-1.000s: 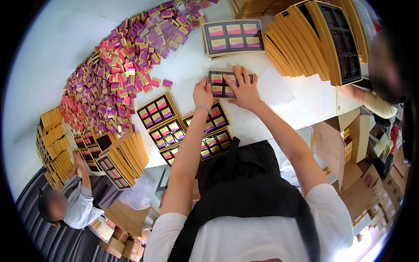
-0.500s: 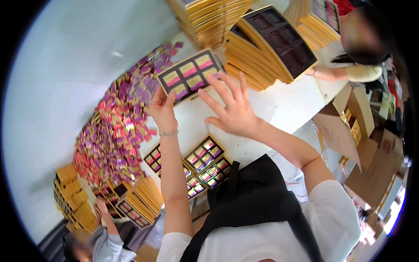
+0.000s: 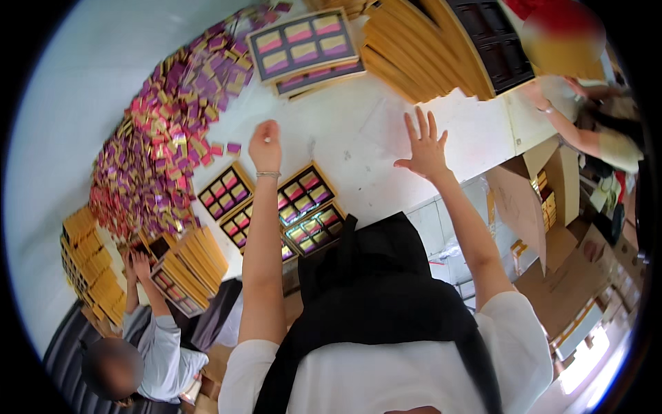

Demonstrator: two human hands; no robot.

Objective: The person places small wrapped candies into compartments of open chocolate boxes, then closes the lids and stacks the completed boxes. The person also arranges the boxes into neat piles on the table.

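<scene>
The six-piece box (image 3: 303,45) rests, slightly offset, on a similar box (image 3: 321,78) at the table's (image 3: 345,131) far side, just beside a row of gold-edged boxes (image 3: 407,52). Nearer the person, the left hand's (image 3: 265,146) fingers are curled in; whether they close on anything small, I cannot tell. The right hand (image 3: 429,153) is spread wide, holding nothing. Filled open boxes (image 3: 307,192) sit around the left forearm, near a heap of wrapped pieces (image 3: 158,138).
</scene>
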